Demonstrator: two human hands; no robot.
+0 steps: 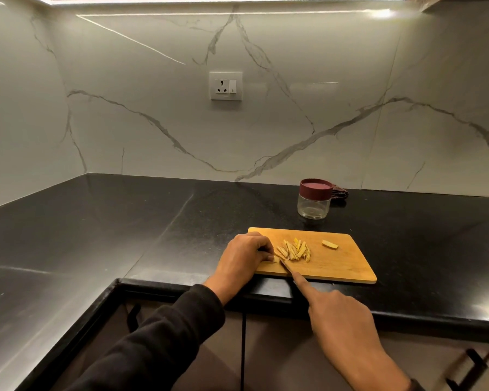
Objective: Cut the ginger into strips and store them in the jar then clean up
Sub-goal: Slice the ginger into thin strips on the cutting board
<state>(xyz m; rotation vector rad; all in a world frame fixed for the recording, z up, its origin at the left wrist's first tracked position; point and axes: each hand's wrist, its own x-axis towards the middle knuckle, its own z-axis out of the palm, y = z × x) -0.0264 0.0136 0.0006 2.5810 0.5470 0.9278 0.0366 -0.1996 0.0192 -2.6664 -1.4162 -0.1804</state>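
1. On the wooden cutting board [336,263], toward its 9 o'clock end, a loose pile of ginger strips [294,250] is gathered; one uncut ginger piece [330,244] lies apart at about 2 o'clock from the pile.
2. A small bit of ginger is pinned under the curled fingertips of the left hand [244,258], which is closed down on it at the board's 9 o'clock edge.
3. The knife [287,266] is gripped in the right hand [342,320], the index finger laid along its spine; the handle is hidden in the closed fist.
4. For a clean cut, the fingertips are best kept tucked back from the blade, and the tip drawn through in short, even strokes so that strips of like width are made.
5. The leftover piece is judged to need slicing next.
6. At 12 o'clock beyond the board, the glass jar [313,203] stands on the black desk [124,221] with its maroon lid on; it appears empty, so storing is not yet begun.
7. A dark cloth [340,194] lies just behind the jar.
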